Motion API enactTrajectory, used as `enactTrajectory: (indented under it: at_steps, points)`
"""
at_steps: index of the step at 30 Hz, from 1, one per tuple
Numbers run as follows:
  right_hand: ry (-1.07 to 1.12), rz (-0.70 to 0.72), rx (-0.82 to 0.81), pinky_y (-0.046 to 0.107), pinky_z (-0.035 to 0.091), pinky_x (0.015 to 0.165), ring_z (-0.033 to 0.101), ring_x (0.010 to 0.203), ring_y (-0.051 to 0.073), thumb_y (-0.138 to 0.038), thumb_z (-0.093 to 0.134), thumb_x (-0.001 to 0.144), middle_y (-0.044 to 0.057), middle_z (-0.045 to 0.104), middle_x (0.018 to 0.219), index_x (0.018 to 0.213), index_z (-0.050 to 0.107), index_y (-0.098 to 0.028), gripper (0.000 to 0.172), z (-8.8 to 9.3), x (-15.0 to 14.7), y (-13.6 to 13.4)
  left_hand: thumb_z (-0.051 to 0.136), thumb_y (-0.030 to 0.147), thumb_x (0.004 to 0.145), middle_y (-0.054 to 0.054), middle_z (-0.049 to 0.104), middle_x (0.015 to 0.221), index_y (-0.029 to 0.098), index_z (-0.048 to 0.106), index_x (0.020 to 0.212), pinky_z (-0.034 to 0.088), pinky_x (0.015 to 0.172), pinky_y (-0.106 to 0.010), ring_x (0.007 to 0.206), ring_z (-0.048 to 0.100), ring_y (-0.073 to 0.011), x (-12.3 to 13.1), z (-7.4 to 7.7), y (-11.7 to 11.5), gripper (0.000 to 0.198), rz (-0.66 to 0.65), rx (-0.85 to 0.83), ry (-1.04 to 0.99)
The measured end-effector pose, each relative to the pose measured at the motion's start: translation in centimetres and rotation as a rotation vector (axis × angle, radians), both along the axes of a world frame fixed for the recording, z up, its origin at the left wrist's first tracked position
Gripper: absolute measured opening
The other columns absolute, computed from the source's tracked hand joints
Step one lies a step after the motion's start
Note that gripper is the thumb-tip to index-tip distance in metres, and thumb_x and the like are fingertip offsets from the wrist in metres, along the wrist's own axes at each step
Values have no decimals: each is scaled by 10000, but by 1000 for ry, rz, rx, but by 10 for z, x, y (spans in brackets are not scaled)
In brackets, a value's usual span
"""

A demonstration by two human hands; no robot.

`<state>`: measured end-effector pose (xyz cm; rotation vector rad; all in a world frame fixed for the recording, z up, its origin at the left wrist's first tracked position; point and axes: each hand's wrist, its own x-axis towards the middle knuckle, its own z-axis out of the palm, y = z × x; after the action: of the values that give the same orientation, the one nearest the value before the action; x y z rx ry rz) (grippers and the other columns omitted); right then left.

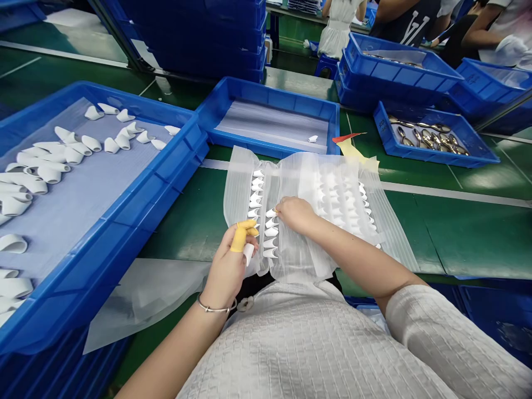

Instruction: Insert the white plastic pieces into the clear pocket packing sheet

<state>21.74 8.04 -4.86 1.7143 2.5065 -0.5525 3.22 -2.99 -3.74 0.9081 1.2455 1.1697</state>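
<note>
My left hand [228,257], with yellow finger covers on some fingers, is closed around a small white curved piece [248,253]. Fingers pinched, my right hand [296,213] grips another white piece [271,213] at the top of a short row. Under both hands lies a translucent wrapping sheet [291,244] on the green table. One row of white pieces [255,198] runs along its left side. Further rows [338,194] show dimly through the sheet on the right. What the pieces are for or made of, I cannot tell.
A large blue tray [166,183] at left holds many loose white pieces. Behind the sheet, another blue tray [270,145] holds one piece. A blue bin of metal spoons [434,138] stands right. Stacked blue crates [199,44] rise behind; co-workers [399,22] sit across.
</note>
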Motion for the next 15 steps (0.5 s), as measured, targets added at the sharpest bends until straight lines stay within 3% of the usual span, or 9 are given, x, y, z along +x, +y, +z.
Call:
enactTrajectory:
  at_steps: [5, 8, 10, 12, 15]
  points:
    - [132, 52, 84, 311, 397, 690, 586, 886, 225, -252, 525, 998, 98, 633, 956, 1019, 679, -168, 177, 33, 3, -32, 535, 710, 889, -36, 621, 735, 193, 608, 775, 484, 587, -299, 621, 573, -150, 8, 11, 10, 534, 53, -146, -194]
    - [418, 303, 121, 295, 404, 695, 541, 821, 187, -255, 496, 1012, 51, 590, 925, 1011, 664, -209, 174, 51, 4, -65, 524, 732, 881, -41, 643, 768, 184, 675, 902, 500, 595, -288, 672, 604, -162, 13, 12, 11, 569, 29, -157, -203]
    - [440, 461, 154, 311, 393, 696, 511, 815, 197, -222, 475, 1007, 44, 575, 903, 998, 670, -239, 196, 57, 3, -82, 546, 745, 859, -53, 676, 860, 180, 702, 1008, 516, 621, -276, 747, 631, -167, 18, 12, 10, 605, -16, -162, -225]
    - [405, 492, 179, 331, 391, 705, 499, 834, 214, -228, 460, 1013, 50, 572, 889, 972, 673, -245, 217, 58, 4, -90, 558, 757, 843, -58, 691, 922, 184, 709, 1058, 519, 624, -266, 780, 638, -166, 22, 12, 10, 631, -72, -179, -250]
    - [491, 384, 128, 341, 414, 740, 512, 852, 213, -270, 481, 1016, 48, 567, 872, 889, 650, -224, 216, 54, 7, -88, 531, 774, 845, -52, 682, 923, 200, 699, 1094, 515, 610, -269, 737, 618, -156, 25, 14, 7, 648, -153, -176, -290]
